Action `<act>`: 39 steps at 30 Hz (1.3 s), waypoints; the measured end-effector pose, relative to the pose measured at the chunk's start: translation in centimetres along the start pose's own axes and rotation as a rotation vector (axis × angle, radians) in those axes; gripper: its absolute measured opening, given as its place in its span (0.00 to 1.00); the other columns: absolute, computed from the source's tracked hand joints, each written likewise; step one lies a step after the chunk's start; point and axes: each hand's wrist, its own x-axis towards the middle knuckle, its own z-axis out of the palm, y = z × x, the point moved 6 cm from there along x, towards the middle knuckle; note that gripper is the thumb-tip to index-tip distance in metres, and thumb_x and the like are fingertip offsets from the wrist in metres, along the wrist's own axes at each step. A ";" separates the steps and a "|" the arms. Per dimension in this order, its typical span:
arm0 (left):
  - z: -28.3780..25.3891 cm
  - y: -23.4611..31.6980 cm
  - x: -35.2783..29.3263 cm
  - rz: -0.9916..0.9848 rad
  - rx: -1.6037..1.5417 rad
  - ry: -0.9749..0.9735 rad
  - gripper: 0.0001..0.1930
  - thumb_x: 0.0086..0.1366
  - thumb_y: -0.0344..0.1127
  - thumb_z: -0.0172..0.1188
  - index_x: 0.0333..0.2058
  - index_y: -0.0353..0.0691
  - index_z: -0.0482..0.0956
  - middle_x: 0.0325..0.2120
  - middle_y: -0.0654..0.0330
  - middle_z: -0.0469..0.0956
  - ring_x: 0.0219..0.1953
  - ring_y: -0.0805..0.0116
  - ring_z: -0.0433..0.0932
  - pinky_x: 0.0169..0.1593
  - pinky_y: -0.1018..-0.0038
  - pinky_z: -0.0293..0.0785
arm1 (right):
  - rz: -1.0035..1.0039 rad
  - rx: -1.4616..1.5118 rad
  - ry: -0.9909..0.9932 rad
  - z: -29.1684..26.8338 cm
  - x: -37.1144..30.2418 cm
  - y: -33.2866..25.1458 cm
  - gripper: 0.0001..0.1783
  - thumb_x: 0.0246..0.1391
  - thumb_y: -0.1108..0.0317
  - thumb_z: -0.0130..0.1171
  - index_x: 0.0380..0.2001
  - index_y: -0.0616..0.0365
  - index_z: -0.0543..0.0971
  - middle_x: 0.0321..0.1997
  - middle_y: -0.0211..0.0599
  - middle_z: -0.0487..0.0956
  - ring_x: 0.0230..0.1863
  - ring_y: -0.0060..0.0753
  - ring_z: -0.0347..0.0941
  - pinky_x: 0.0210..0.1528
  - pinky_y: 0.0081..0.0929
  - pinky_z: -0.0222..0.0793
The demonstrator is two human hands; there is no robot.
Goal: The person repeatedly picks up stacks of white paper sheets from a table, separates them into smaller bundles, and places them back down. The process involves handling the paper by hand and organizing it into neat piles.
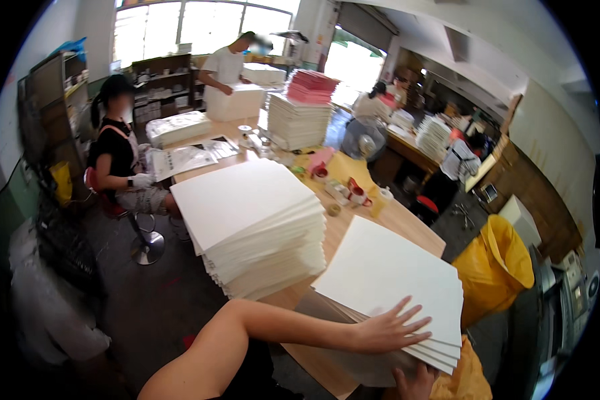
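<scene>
A small stack of white sheets [400,267] lies on the near right part of the table, its layers slightly fanned along the near edge. My left hand [393,327] is open, fingers spread flat on the top sheet near that edge. My right hand [417,383] is at the stack's near corner, thumb and fingers apart; the lower picture edge cuts off the rest of it. Under the stack a greyish, smooth sheet [320,310] shows. Left of it stands a much taller, uneven stack of white sheets [253,220].
Tape rolls [359,197] and small items lie mid-table [420,237]. A yellow sack [493,267] stands at the right. One person [123,153] sits at the left; another [230,73] stands behind a white stack. Pink sheets [311,87] top a far pile, near a fan [365,140].
</scene>
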 end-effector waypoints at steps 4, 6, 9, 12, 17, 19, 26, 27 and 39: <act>-4.0 -5.1 -7.4 -0.342 0.202 0.032 0.26 0.71 0.41 0.56 0.67 0.49 0.75 0.72 0.52 0.69 0.74 0.44 0.68 0.76 0.30 0.52 | 0.035 -0.104 0.081 -1.5 -0.6 -1.2 0.43 0.57 0.47 0.76 0.67 0.64 0.76 0.69 0.59 0.76 0.72 0.71 0.62 0.78 0.60 0.51; -7.1 -7.8 -10.9 -0.445 0.268 0.089 0.23 0.67 0.40 0.61 0.61 0.50 0.80 0.69 0.54 0.72 0.74 0.47 0.68 0.77 0.29 0.51 | 0.069 -0.112 0.156 -1.1 -1.2 -0.4 0.43 0.57 0.46 0.75 0.67 0.64 0.77 0.67 0.59 0.77 0.72 0.69 0.63 0.78 0.61 0.51; -10.5 -9.7 -13.8 -0.494 0.282 0.159 0.17 0.60 0.38 0.69 0.49 0.51 0.84 0.63 0.59 0.77 0.74 0.49 0.68 0.77 0.29 0.49 | -0.083 -0.235 0.295 0.6 -1.8 -0.2 0.40 0.57 0.43 0.75 0.63 0.62 0.82 0.63 0.59 0.81 0.71 0.68 0.67 0.76 0.63 0.52; -11.2 -8.1 -14.9 -0.472 0.259 0.209 0.11 0.57 0.37 0.73 0.39 0.52 0.85 0.59 0.65 0.80 0.75 0.49 0.67 0.78 0.28 0.48 | -0.147 -0.385 0.413 1.9 -2.3 -0.4 0.37 0.55 0.42 0.76 0.56 0.62 0.86 0.60 0.56 0.83 0.67 0.65 0.72 0.75 0.63 0.54; -12.5 -0.1 -14.4 -0.445 0.065 0.323 0.10 0.59 0.36 0.71 0.40 0.54 0.85 0.58 0.67 0.82 0.74 0.52 0.70 0.79 0.32 0.50 | -0.289 -0.360 0.602 0.6 -1.0 -3.6 0.33 0.58 0.44 0.74 0.53 0.63 0.87 0.57 0.53 0.86 0.61 0.60 0.79 0.72 0.60 0.61; -12.2 0.9 -15.4 -0.487 -0.028 0.354 0.16 0.61 0.36 0.70 0.48 0.53 0.83 0.60 0.62 0.80 0.71 0.52 0.73 0.79 0.37 0.53 | -0.306 -0.379 0.617 0.3 -1.6 -3.3 0.33 0.58 0.44 0.74 0.53 0.64 0.87 0.57 0.53 0.86 0.61 0.60 0.79 0.71 0.60 0.62; -1.6 -1.7 -23.0 -1.315 -1.718 0.415 0.34 0.75 0.48 0.66 0.73 0.45 0.65 0.70 0.57 0.69 0.65 0.59 0.76 0.65 0.53 0.76 | -0.261 -0.393 0.586 1.3 -2.0 -1.5 0.32 0.59 0.45 0.73 0.52 0.64 0.88 0.57 0.53 0.86 0.59 0.58 0.80 0.71 0.59 0.63; -1.1 -1.6 -22.2 -1.252 -2.088 0.351 0.36 0.75 0.49 0.66 0.74 0.44 0.64 0.70 0.57 0.70 0.65 0.61 0.76 0.65 0.55 0.76 | -0.264 -0.383 0.584 1.5 -2.0 -1.5 0.31 0.59 0.45 0.73 0.52 0.64 0.88 0.57 0.52 0.87 0.59 0.58 0.81 0.70 0.59 0.63; -3.4 -1.1 -15.9 -1.335 -2.023 0.249 0.31 0.76 0.39 0.62 0.71 0.33 0.66 0.65 0.54 0.76 0.64 0.63 0.77 0.68 0.65 0.74 | -0.295 -0.395 0.626 0.9 -2.1 -2.3 0.28 0.62 0.47 0.71 0.49 0.64 0.88 0.54 0.49 0.88 0.56 0.54 0.83 0.68 0.57 0.67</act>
